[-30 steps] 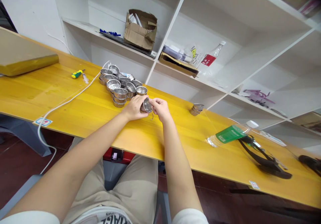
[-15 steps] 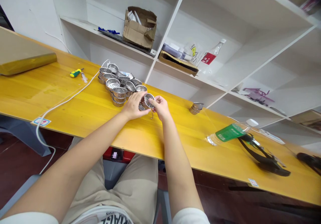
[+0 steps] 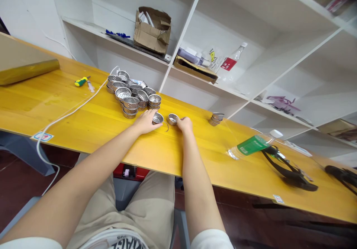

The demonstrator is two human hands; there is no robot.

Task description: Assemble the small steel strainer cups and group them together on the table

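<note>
My left hand (image 3: 146, 122) curls round a small perforated metal strainer cup (image 3: 158, 118) low over the yellow table. A thin curved metal hook (image 3: 167, 126) shows beside that cup. To its right, my right hand (image 3: 184, 124) pinches the rim of a second perforated metal strainer cup (image 3: 172, 119), which opens upward, apart from the first. Whether either cup rests on the table I cannot tell. Behind my left hand, several more of these cups stand in a cluster of stacks (image 3: 131, 102). Another small stack (image 3: 216, 118) stands off to the right.
A white cable (image 3: 80, 109) crosses the table at left, near a green-yellow screwdriver (image 3: 81, 81). At right lie a green-labelled bottle (image 3: 253, 145) and a black strap (image 3: 290, 174). White shelving (image 3: 192, 22) holding a torn cardboard box (image 3: 152, 33) rises behind the table (image 3: 156, 156).
The two cups were together between my hands. My right hand has drawn one cup away to the right and lower, while my left hand stays round the other.
</note>
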